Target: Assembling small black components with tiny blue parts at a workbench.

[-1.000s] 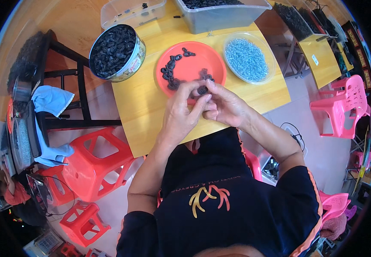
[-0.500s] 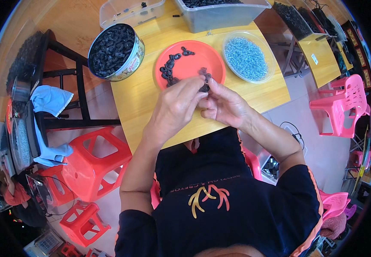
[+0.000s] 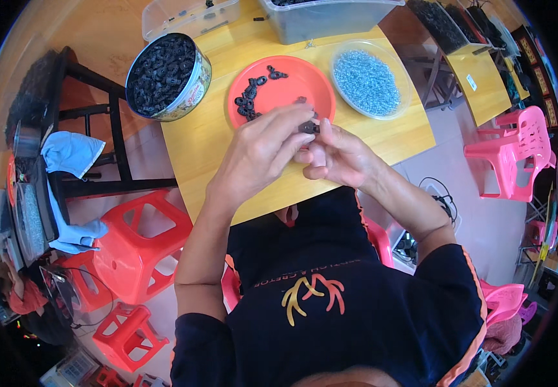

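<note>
Above the near edge of a red plate (image 3: 292, 90), my two hands meet at the fingertips. My left hand (image 3: 256, 148) is closed, pinching a small black plastic part (image 3: 308, 127) from the left. The fingers of my right hand (image 3: 343, 151) close on the same part from the right; they hide much of it. Several similar black parts (image 3: 248, 97) lie in a curved row along the plate's left side, and another (image 3: 301, 100) shows just beyond my fingers. To the right stands a clear bowl (image 3: 409, 97) of tiny pale-blue translucent pieces (image 3: 366, 84).
A round tub (image 3: 195, 93) heaped with black parts stands left of the plate. Two clear plastic bins, one large (image 3: 330, 26) and one shallow (image 3: 189, 19), sit at the table's far edge. Red stools (image 3: 143, 245) are at left, a pink chair (image 3: 505, 155) at right.
The black part between my fingertips has turned and now lies more sideways. My hands stay together over the plate's near edge. The whole view has shifted slightly.
</note>
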`<state>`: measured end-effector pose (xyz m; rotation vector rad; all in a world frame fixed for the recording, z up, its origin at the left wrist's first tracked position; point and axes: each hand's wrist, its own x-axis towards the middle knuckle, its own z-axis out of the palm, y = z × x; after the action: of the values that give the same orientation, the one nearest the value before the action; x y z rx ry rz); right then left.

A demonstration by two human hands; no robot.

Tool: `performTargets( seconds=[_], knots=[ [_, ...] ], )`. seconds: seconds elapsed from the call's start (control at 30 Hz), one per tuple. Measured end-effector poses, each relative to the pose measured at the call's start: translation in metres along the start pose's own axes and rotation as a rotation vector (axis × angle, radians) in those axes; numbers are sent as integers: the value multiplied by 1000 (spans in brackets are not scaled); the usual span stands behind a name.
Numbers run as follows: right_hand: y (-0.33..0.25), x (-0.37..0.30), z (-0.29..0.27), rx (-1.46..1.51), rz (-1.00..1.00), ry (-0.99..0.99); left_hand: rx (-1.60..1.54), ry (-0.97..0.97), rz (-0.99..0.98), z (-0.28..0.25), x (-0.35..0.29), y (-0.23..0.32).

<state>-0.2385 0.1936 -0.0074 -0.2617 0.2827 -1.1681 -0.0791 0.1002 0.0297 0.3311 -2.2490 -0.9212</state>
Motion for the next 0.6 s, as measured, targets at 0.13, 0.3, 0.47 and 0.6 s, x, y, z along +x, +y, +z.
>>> performTargets(
  seconds=[0.13, 0.3, 0.47, 0.6],
  knots=[
    [-1, -2, -3, -35, 13, -162, 24, 18, 90, 0, 2, 5],
    [0, -6, -8, -56, -19, -143, 49, -35, 156, -6, 7, 15],
    [7, -7, -4, -83, -92, -109, 103, -78, 188, -10, 11, 21],
    [7, -7, -3, -59, -142, -113, 137, -100, 143, -9, 11, 19]
  ],
)
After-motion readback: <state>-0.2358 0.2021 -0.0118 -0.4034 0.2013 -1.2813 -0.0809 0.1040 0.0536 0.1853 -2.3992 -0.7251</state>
